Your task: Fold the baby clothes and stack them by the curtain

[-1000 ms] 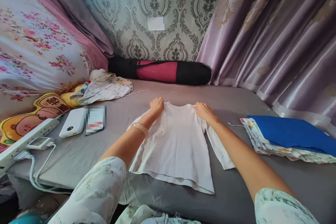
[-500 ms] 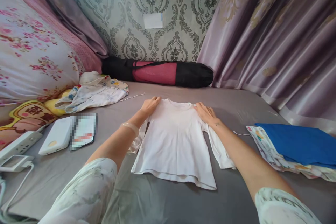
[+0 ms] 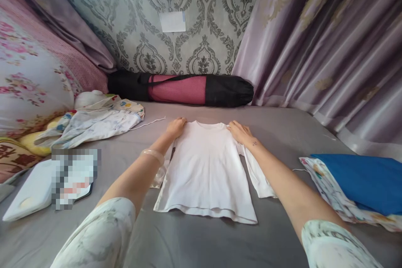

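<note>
A small white long-sleeved shirt (image 3: 207, 167) lies spread on the grey bed sheet, its neckline away from me and its hem towards me. At its left shoulder seam, my left hand (image 3: 176, 127) has its fingers closed on the cloth. My right hand (image 3: 241, 131) grips the opposite shoulder in the same way, fingertips by the neckline. One sleeve shows below my right forearm. The other sleeve is partly covered by my left forearm, which wears a pale bangle.
Folded cloths with a blue one (image 3: 361, 180) on top lie at the right. A white box-shaped device (image 3: 31, 190) and a blurred phone lie left. Crumpled printed clothing (image 3: 94, 119) sits farther back. A black-and-pink rolled bag (image 3: 179, 89) runs along the wall.
My view has shifted slightly, and the power strip at the left has left the picture. Both hands stay at the shirt's shoulders, and its hem has rippled slightly.
</note>
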A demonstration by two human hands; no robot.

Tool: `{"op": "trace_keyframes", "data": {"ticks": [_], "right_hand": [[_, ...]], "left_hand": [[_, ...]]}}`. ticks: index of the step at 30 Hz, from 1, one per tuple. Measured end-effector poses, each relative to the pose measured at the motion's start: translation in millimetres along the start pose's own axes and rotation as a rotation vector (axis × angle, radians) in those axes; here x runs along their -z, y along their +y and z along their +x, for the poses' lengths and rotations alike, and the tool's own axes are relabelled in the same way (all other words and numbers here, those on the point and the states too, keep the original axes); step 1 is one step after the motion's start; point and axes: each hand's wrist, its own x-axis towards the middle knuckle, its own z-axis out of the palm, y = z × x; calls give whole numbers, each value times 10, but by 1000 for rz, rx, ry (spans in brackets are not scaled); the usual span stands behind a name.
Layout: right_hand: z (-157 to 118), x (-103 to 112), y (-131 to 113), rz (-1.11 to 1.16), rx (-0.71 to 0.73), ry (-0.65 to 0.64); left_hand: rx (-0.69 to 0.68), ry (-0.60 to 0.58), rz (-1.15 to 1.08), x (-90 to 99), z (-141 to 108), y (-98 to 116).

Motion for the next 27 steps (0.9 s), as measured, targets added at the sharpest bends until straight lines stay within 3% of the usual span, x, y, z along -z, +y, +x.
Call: {"op": "trace_keyframes", "data": {"ticks": [9,16,22,27], "right_hand": [[250,-122,-248,91,-54,49],[189,-278,-299,42,-85,223],[167,-325,-324,107,-119,220],[162,-198,-187,319,-63,178]], "left_hand": [[38,-57,-77,36,188,278],[8,130,-12,-105,95,285],[-1,102,31,-208,113,250],[50,49,115,-123,84,323]]}}
